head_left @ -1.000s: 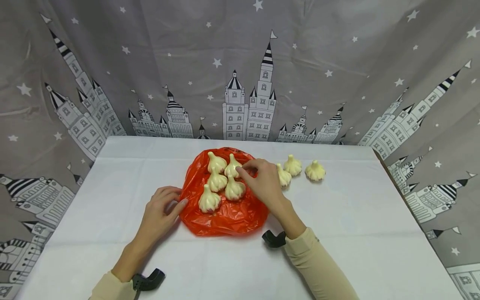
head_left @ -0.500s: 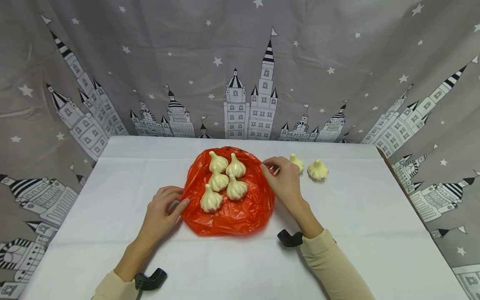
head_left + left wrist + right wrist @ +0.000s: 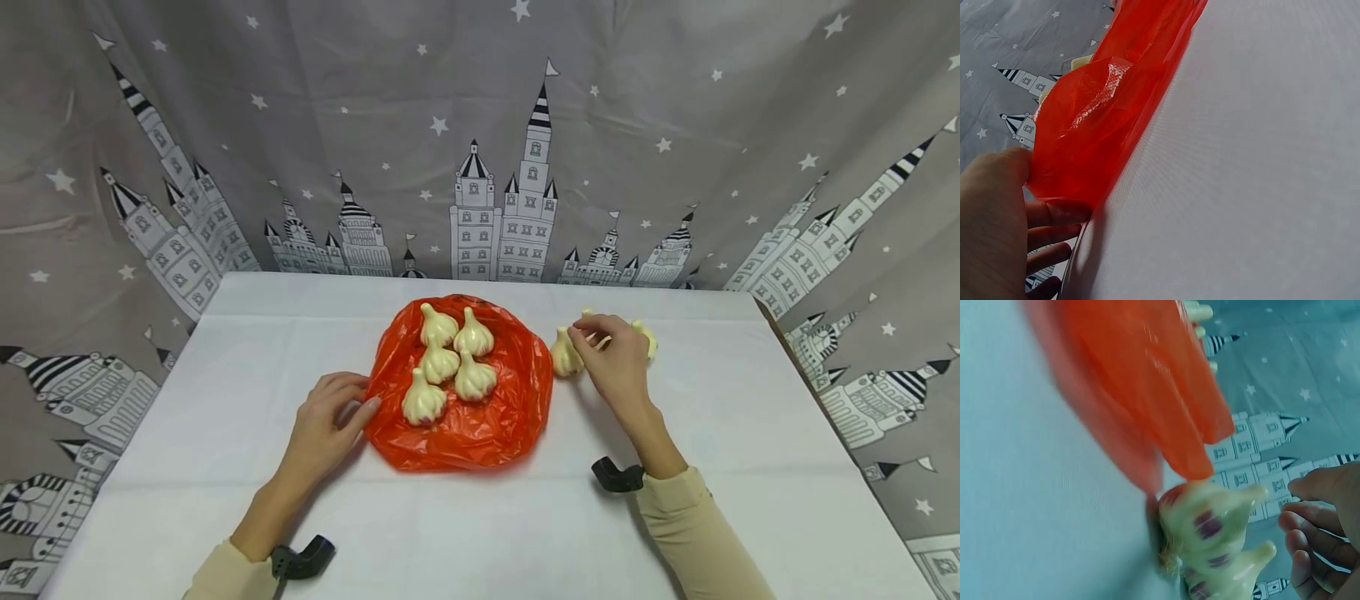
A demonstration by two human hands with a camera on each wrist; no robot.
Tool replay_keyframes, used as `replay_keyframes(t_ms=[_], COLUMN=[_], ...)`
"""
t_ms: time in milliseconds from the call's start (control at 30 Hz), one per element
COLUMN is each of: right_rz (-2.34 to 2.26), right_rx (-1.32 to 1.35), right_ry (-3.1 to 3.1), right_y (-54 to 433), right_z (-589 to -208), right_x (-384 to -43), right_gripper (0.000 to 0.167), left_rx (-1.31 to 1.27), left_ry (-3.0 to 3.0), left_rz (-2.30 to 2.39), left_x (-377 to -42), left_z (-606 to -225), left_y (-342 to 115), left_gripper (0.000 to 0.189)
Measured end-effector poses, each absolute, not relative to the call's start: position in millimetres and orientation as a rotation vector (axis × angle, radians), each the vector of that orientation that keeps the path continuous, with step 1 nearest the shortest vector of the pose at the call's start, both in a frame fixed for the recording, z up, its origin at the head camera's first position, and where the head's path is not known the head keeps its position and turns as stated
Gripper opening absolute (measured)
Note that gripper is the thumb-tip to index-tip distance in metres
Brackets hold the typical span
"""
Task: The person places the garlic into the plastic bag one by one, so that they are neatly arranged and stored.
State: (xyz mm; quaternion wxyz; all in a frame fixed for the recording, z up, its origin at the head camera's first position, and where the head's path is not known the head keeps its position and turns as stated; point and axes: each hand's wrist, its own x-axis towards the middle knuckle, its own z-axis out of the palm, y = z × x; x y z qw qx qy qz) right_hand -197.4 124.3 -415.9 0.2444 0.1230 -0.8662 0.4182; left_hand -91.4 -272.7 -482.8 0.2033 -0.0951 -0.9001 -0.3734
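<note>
A red plastic bag (image 3: 495,437), its mouth spread wide, lies on the table with several garlic bulbs (image 3: 424,400) in it. My left hand (image 3: 321,429) holds the bag's left edge; in the left wrist view the thumb and forefinger (image 3: 1057,212) pinch the red film. To the right of the bag, my right hand (image 3: 618,362) hovers over three loose garlic bulbs, its fingers loosely bent and holding nothing. The nearest bulb (image 3: 566,354) sits close to the bag's rim. Another bulb (image 3: 647,339) peeks out past the knuckles, and the third is mostly hidden behind the fingers.
A white cloth covers the table (image 3: 465,533). Behind it hangs a grey curtain (image 3: 360,92) printed with castles and stars. Black wrist mounts (image 3: 303,558) sit on both forearms.
My right hand has moved right, from over the bulbs in the bag, past the bag's rim, to the loose bulbs. The left hand stays at the bag's left edge.
</note>
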Motion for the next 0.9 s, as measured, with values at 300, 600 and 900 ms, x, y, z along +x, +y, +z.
replay_keyframes(t_ms=[300, 600, 900], right_rz=[1.059, 1.024, 0.984], right_rx=[0.308, 0.264, 0.29], right_ry=[-2.439, -2.472, -2.412], right_y=[121.6, 121.6, 127.5], right_z=[-434.4, -441.5, -420.3], right_x=[-202.8, -204.3, -202.2], right_gripper=[0.02, 0.021, 0.02], left_rx=[-0.267, -0.288, -0.281], left_ry=[-2.508, -2.498, -2.5], left_rz=[-1.031, -1.042, -1.028], left_x=[-90.9, -91.7, -91.3], left_z=[-482.7, -482.2, -481.9], left_y=[-274.1, -272.4, -272.5], left_gripper=[0.009, 0.009, 0.01])
